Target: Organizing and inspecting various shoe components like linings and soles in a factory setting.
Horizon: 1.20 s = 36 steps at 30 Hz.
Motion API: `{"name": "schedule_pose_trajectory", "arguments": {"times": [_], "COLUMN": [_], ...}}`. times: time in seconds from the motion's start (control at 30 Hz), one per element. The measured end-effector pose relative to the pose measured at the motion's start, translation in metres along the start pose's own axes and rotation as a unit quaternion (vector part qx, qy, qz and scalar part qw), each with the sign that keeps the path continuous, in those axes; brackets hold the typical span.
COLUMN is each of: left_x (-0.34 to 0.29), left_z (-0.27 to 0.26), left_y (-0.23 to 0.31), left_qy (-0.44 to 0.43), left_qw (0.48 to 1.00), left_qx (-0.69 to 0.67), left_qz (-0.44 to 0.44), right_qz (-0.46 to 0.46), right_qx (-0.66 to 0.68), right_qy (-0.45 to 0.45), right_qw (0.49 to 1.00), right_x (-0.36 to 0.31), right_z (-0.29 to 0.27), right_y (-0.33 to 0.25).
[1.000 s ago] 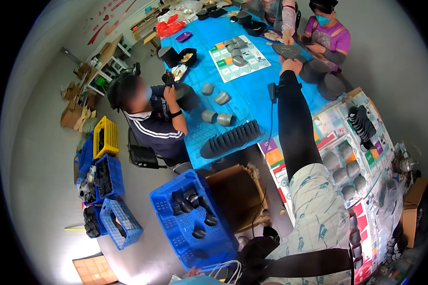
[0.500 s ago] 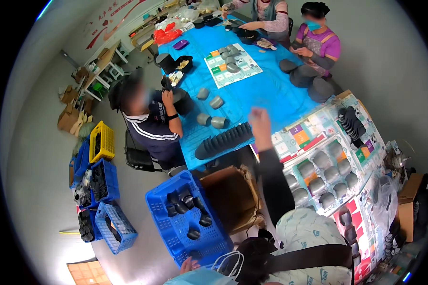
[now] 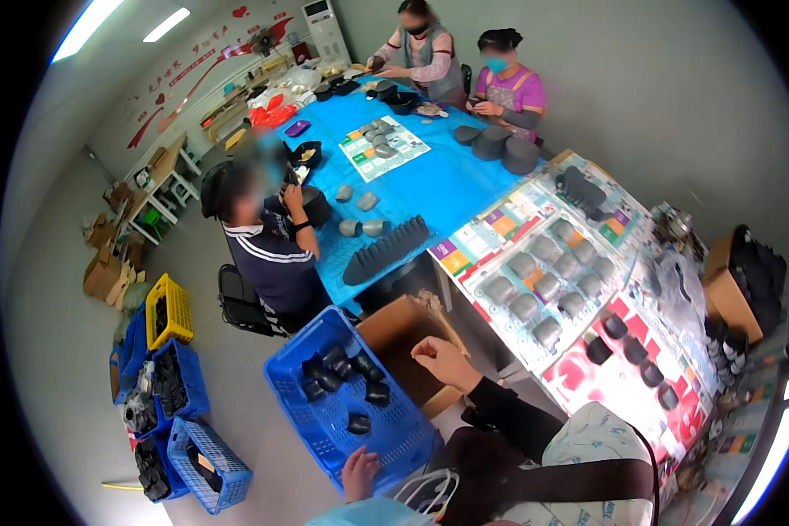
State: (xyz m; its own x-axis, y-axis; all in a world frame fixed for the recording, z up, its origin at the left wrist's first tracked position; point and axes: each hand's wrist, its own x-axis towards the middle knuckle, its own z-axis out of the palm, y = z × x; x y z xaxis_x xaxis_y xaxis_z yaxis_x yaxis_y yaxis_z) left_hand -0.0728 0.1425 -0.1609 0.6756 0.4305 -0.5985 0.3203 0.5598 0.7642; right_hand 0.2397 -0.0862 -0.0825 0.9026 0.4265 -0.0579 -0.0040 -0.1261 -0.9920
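Note:
My right hand (image 3: 447, 361) is over the cardboard box (image 3: 396, 331), beside the right side of a blue plastic crate (image 3: 276, 373). Its fingers are curled loosely together, and I see nothing in them. My left hand (image 3: 359, 473) is at the near end of that crate, fingers apart, holding nothing visible. Inside the crate lie several glossy black cup-shaped pieces (image 3: 335, 359), most of them bunched toward the far end, with a single black piece (image 3: 358, 423) closer to my left hand.
A blue-covered table (image 3: 451, 188) carries a row of dark curved pieces (image 3: 386, 252). Grey cup-shaped pieces (image 3: 546, 286) sit on a patterned board at the right; black ones (image 3: 635, 351) lie on a red sheet. A co-worker (image 3: 267, 245) sits left, two more people beyond. Crates (image 3: 209, 465) stand on the floor.
My right hand has drawn back from over the blue table's near edge to above the cardboard box. More of my left hand shows by the crate. The whole view has shifted.

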Motion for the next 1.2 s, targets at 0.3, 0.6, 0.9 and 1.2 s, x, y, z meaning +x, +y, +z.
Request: {"name": "schedule_pose_trajectory", "arguments": {"times": [0.3,0.6,0.9,1.2], "left_x": [-0.033,-0.072,-0.107,-0.116], "left_z": [-0.025,0.044,0.131,0.127], "left_y": [-0.019,0.017,0.015,-0.010], "left_qy": [-0.136,-0.199,-0.298,-0.300], "left_qw": [0.990,0.961,0.930,0.931], "left_qx": [0.041,0.145,0.147,0.168], "left_qz": [0.013,0.126,0.154,0.120], "right_qz": [-0.009,-0.052,-0.137,-0.087], "right_qx": [-0.058,-0.217,-0.271,-0.288], "right_qy": [-0.022,-0.026,-0.076,-0.117], "right_qw": [0.998,0.974,0.950,0.946], "right_x": [-0.191,-0.261,-0.281,-0.293], "right_z": [0.008,-0.031,-0.061,-0.085], "right_y": [-0.028,-0.093,-0.088,-0.051]}}
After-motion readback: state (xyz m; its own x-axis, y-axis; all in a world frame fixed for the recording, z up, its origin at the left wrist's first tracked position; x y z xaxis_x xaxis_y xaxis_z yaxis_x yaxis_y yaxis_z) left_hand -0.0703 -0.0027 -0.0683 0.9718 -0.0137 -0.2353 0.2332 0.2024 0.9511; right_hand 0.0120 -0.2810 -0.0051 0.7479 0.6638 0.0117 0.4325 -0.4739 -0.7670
